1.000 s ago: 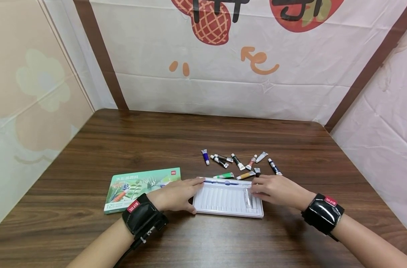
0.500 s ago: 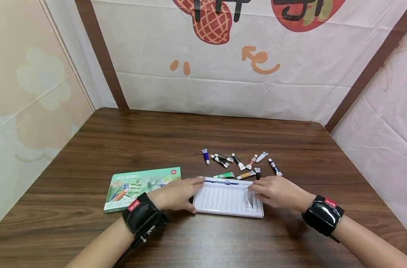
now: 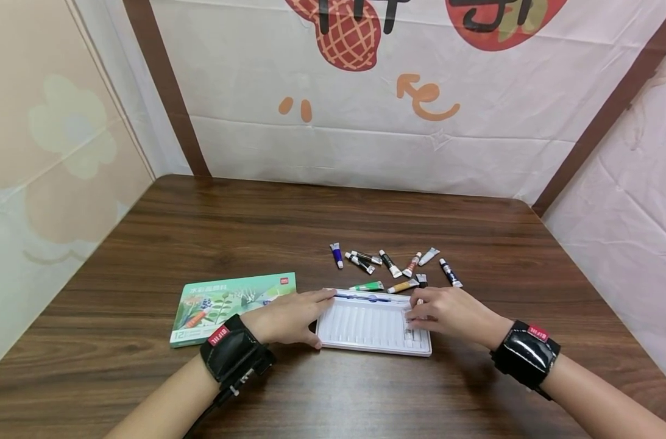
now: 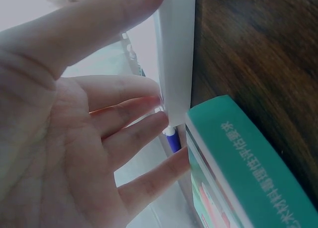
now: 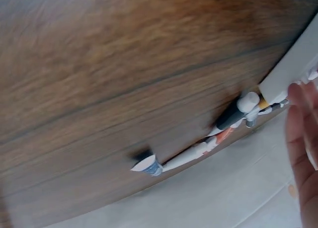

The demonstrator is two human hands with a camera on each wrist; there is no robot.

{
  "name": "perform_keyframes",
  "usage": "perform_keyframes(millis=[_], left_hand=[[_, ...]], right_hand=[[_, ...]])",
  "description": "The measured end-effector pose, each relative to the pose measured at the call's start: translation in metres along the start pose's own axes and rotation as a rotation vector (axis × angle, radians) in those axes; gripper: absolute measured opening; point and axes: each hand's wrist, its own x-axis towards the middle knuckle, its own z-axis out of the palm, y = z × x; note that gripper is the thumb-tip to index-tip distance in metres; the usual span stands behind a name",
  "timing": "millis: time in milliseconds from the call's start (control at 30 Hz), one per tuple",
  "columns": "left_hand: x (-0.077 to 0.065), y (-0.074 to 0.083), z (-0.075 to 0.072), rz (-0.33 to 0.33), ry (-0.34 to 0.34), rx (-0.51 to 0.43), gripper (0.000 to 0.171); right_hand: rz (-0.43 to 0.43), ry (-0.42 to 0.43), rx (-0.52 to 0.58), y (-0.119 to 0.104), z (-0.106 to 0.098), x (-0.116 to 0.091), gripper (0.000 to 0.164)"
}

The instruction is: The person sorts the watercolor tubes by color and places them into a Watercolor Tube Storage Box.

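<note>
A white ridged plastic tray (image 3: 360, 328) lies flat on the table, with a thin blue paintbrush (image 3: 362, 299) along its far edge. My left hand (image 3: 289, 319) rests at the tray's left side, thumb near the front and fingertips at the far corner. In the left wrist view its fingers (image 4: 134, 138) are fairly straight and touch the tray's side wall (image 4: 176, 59). Over the tray's right end, my right hand (image 3: 448, 314) pinches a small whitish paint tube (image 3: 409, 335), whose upper part the fingertips hide. The right wrist view shows only part of that hand (image 5: 304, 138).
A green paint box (image 3: 231, 305) lies left of the tray, close by the left hand. Several paint tubes are scattered behind the tray, among them a green one (image 3: 367, 286), a yellow one (image 3: 403, 286) and a purple one (image 3: 336, 255). A printed cloth (image 3: 333, 146) hangs behind the table.
The right fingers have shifted slightly over the tray's right end, and more of the whitish tube is now covered. The left hand and tray stay in place.
</note>
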Motion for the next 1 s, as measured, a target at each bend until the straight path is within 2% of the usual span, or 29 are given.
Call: perform_keyframes(millis=[133,367,633,867,1000], left_hand=[[0.0,0.0,-0.001,-0.001,-0.001,0.006,0.074],[0.0,0.0,0.0,0.004,0.001,-0.001,0.074],[0.002,0.0,0.001,-0.002,0.004,-0.013,0.075],[0.002,-0.001,0.001,0.011,0.001,-0.006,0.074],[0.0,-0.001,0.0,-0.001,-0.005,-0.013,0.075]], right_hand=[[0.045,-0.053,-0.017,-0.005,-0.002,0.004,0.025],[-0.005,-0.166,-0.031,-0.005,-0.009,0.01,0.021],[0.038,-0.291,-0.033,-0.004,-0.015,0.015,0.033],[-0.025,-0.239,-0.02,-0.005,-0.013,0.014,0.03],[-0.031,-0.21,0.002,-0.008,-0.009,0.011,0.029]])
